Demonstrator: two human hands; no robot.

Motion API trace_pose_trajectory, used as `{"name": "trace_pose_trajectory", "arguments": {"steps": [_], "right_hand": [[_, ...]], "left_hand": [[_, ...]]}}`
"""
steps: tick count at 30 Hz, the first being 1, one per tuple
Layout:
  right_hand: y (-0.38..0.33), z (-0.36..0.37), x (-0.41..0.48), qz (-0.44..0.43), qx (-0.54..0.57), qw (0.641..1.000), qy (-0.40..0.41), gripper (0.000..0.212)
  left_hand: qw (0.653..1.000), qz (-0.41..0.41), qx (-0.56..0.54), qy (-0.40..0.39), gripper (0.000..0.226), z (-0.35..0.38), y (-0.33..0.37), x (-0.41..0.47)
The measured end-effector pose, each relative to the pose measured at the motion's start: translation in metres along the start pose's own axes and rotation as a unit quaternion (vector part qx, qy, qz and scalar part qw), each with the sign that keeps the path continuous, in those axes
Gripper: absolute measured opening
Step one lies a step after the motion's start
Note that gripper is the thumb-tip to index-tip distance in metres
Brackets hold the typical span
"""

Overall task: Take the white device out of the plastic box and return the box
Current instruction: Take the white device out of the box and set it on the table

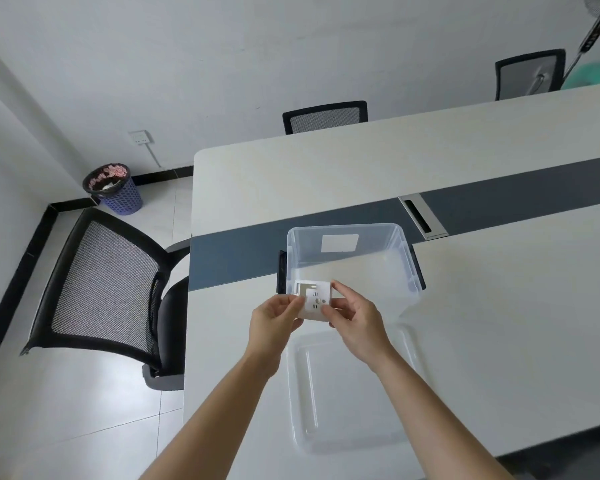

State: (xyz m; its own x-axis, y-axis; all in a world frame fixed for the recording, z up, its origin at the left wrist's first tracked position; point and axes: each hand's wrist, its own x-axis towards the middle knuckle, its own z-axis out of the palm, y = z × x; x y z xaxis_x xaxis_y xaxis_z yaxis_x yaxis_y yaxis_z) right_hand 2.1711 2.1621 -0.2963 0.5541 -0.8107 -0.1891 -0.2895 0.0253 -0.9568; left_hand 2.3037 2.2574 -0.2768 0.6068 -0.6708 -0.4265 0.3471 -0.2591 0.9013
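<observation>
In the head view, the left hand [274, 318] and right hand [355, 318] pinched with 2 sets of fingers the white device [313, 299], seemingly light and rigid, over the near rim of the plastic box [404, 268].

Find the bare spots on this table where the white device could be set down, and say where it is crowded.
Free: the pale table right of the box and lid, and the far half beyond the dark strip. Crowded: the near middle, where the left hand and right hand hold the device over the box edge, with the lid just below.
</observation>
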Motion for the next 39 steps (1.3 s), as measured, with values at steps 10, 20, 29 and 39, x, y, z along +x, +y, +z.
{"name": "trace_pose_trajectory", "arguments": {"steps": [10,20,29,39], "right_hand": [[-0.012,0.018,0.026,-0.040,-0.089,0.993,-0.071,0.077],[-0.027,0.054,0.101,0.021,-0.065,0.997,-0.022,0.067],[-0.033,0.129,0.200,-0.027,-0.170,0.979,-0.111,0.066],[0.008,0.212,0.287,-0.072,-0.416,0.874,-0.239,0.077]], "left_hand": [[0.990,-0.104,-0.048,-0.086,0.012,-0.037,0.009,0.039],[0.917,-0.015,0.393,0.061,0.049,-0.099,-0.025,0.099],[0.757,-0.076,0.649,-0.023,0.062,-0.158,-0.072,0.165],[0.732,-0.039,0.681,-0.008,0.065,-0.166,-0.093,0.178]]}}
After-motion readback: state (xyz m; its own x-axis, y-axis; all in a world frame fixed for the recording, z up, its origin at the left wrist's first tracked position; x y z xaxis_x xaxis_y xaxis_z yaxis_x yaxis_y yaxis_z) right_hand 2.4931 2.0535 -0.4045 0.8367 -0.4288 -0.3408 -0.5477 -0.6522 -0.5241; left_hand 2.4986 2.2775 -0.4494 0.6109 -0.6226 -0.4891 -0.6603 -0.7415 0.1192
